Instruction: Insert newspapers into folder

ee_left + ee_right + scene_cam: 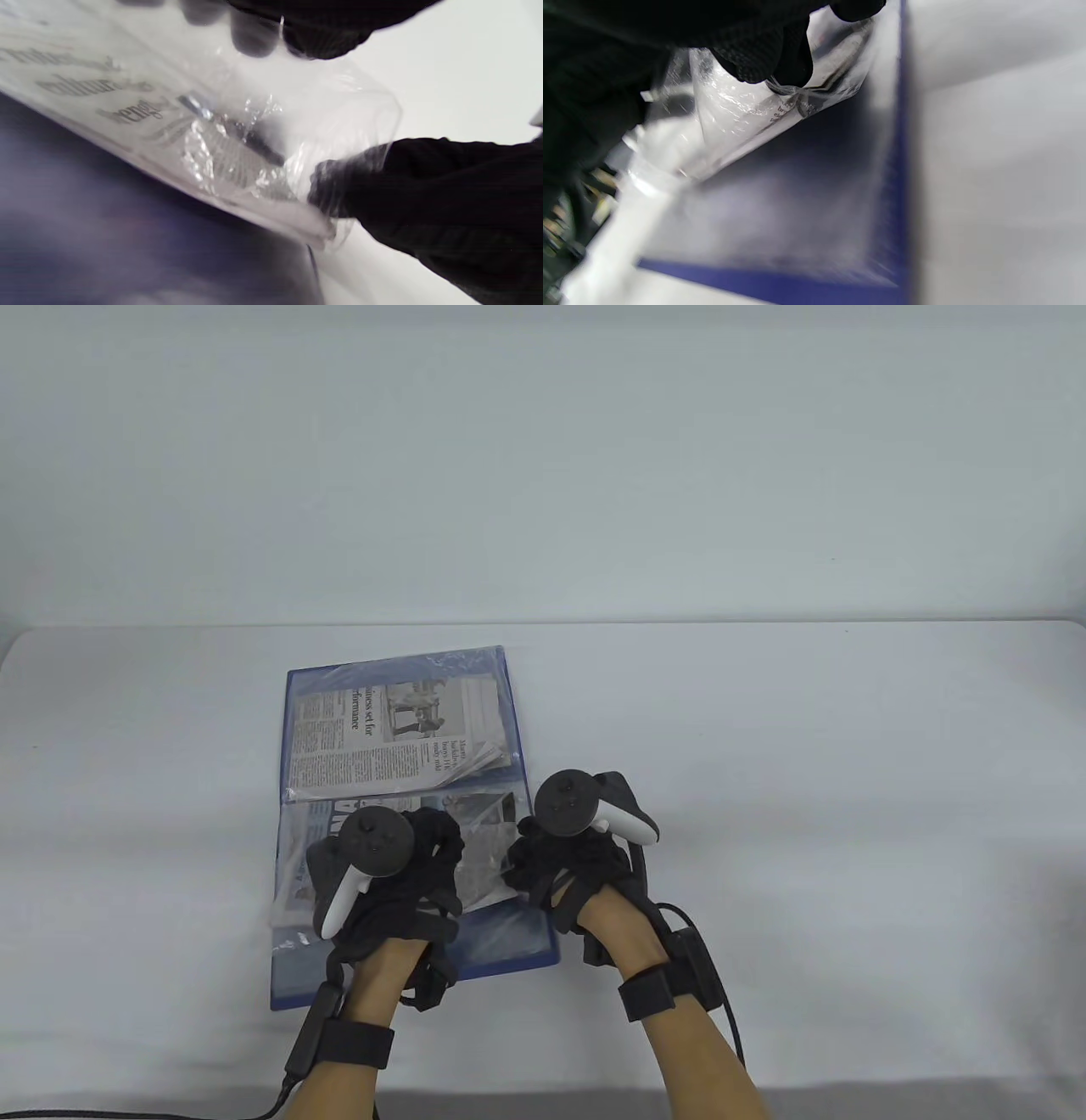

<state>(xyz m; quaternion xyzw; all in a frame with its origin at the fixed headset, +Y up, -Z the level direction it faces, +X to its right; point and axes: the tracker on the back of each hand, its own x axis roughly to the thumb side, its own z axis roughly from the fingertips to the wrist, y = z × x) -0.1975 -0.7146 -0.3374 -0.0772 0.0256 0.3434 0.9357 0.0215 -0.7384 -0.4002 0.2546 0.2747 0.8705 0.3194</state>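
Note:
A blue folder (517, 712) lies open on the table. A folded newspaper (399, 729) lies on its far half. A second newspaper (127, 106) sits in a clear sleeve (488, 865) on the near half. My left hand (437, 857) pinches the sleeve's top edge, as the left wrist view (280, 38) shows. My right hand (526, 869) pinches the sleeve's right edge, with fingertips seen through the plastic (339, 190). The right wrist view shows its fingers (780, 63) closed on crinkled plastic above the blue cover (797, 190).
The white table (806, 814) spreads to the right and left of the folder. Its far edge meets a pale wall (543, 475). Glove cables (730, 1018) trail from both wrists toward the near edge.

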